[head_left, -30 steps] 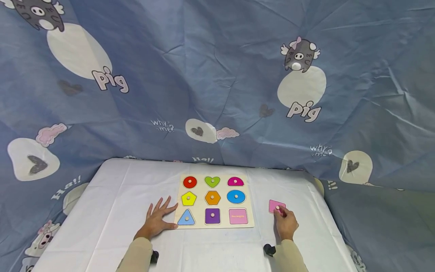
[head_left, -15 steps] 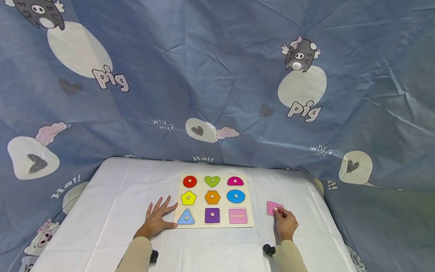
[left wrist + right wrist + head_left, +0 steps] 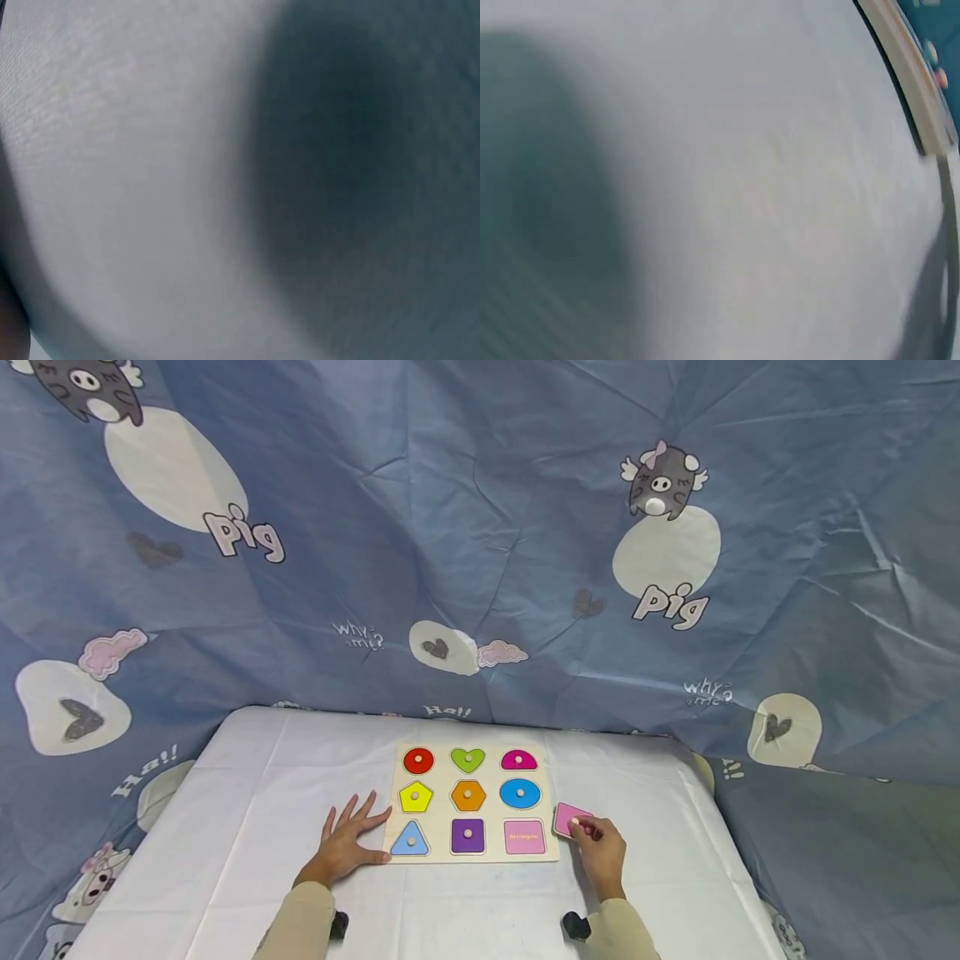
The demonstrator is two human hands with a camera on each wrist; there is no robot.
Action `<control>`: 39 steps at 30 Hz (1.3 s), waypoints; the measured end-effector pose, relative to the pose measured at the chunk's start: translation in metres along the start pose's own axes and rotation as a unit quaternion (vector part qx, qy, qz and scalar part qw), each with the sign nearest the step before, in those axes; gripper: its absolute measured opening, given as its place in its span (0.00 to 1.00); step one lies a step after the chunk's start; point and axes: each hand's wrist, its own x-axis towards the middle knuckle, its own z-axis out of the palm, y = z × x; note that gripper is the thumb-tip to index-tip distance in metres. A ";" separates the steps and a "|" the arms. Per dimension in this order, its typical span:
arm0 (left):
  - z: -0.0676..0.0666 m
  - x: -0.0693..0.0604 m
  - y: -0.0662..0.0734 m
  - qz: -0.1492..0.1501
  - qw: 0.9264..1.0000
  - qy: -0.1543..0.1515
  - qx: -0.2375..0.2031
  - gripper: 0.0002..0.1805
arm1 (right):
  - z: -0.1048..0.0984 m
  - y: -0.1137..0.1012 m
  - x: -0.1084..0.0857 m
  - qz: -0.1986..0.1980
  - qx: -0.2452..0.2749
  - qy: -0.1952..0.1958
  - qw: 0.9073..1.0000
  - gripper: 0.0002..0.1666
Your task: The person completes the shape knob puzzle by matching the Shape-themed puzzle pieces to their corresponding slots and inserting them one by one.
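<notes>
In the head view a wooden shape puzzle board (image 3: 495,855) lies on the white-covered table. My left hand (image 3: 347,847) rests spread at the board's left edge, fingers straight, thumb by the lower corner. With thumb and fingers, my right hand (image 3: 602,852) pinches the knob of a pink rectangle puzzle piece (image 3: 567,818), which is just beside the board's right edge and slightly turned. The pink rectangle slot (image 3: 524,837) at the board's lower right shows printed lettering. A purple square piece (image 3: 468,836) sits left of it. The left wrist view is mostly blurred cloth.
Several other knobbed pieces sit in the board, among them a blue oval (image 3: 521,793) and an orange hexagon (image 3: 468,796). A white cloth (image 3: 450,914) covers the table. Behind it hangs a blue patterned curtain (image 3: 480,543). The board's edge (image 3: 911,75) shows in the right wrist view.
My right hand has carried the pink rectangle piece leftward, from well right of the board to beside its right edge. My left hand has stayed in place.
</notes>
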 end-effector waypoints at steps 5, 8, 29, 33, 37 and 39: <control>0.001 0.000 0.000 0.002 1.000 0.004 -0.002 0.47 | 0.009 -0.013 -0.010 -0.028 0.010 -0.036 0.999 0.07; 0.001 0.000 -0.001 0.000 1.000 0.004 -0.004 0.47 | 0.015 -0.018 -0.015 -0.046 0.006 -0.054 0.997 0.07; 0.001 0.000 -0.002 0.005 1.000 0.004 -0.001 0.46 | 0.042 -0.027 -0.030 -0.128 0.011 -0.106 0.986 0.06; 0.001 0.001 -0.003 0.005 1.000 0.005 -0.001 0.46 | 0.042 -0.028 -0.030 -0.128 0.008 -0.113 0.985 0.06; 0.001 0.001 -0.002 0.002 1.000 0.005 -0.002 0.47 | 0.041 -0.029 -0.029 -0.123 0.003 -0.121 0.985 0.06; 0.002 0.001 -0.002 0.004 1.000 0.005 -0.001 0.47 | 0.041 -0.028 -0.029 -0.124 -0.001 -0.121 0.985 0.06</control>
